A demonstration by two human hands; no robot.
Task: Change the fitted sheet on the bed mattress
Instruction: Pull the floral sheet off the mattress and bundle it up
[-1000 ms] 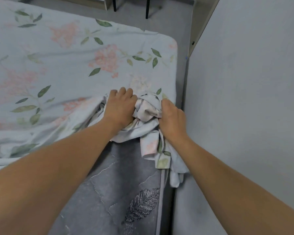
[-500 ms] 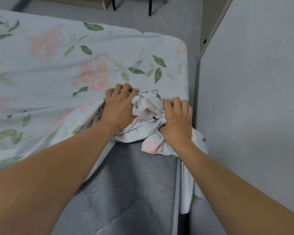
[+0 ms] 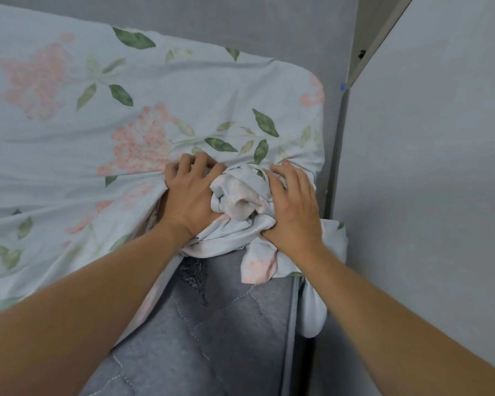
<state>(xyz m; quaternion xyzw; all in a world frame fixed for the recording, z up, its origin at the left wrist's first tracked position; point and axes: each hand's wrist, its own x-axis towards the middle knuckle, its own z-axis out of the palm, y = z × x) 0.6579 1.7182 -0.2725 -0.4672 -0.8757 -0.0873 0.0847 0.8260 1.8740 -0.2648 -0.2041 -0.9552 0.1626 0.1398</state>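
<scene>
Both hands (image 3: 240, 198) farther along — fingers (image 3: 283, 172) flatter.

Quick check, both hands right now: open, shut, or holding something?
Left hand: fingers curled, gripping the bunched pale-blue floral fitted sheet.
Right hand: fingers spread fairly straight, pressing on the same bunch; open, not gripping.
</scene>
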